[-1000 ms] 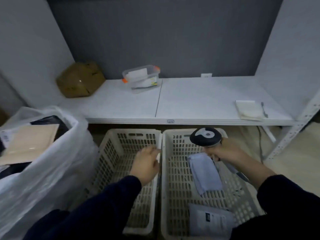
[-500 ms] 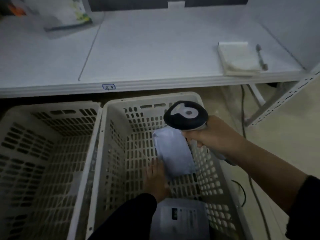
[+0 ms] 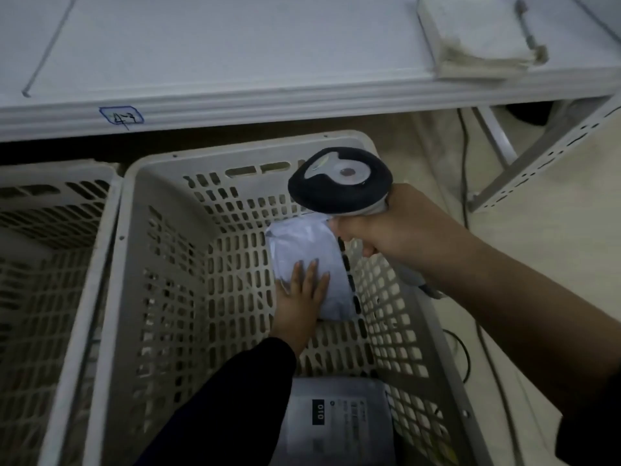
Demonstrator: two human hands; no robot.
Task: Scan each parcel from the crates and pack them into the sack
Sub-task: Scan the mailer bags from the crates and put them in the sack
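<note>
Polybag parcel (image 3: 302,245) looks soft, light, slippery; left hand (image 3: 300,297) flat on it, right hand (image 3: 403,230) gripping scanner (image 3: 339,179). I'd grab an edge.

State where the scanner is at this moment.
In the head view, the scanner is right of centre, gripped by the right hand above the right crate, just over the pale parcel.

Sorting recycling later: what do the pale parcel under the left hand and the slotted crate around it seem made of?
The pale grey soft parcel is probably a thin plastic mailer, faintly glossy: it creases and bulges. The beige slotted crate looks like rigid moulded plastic, matt: even slots, rounded rim.
</note>
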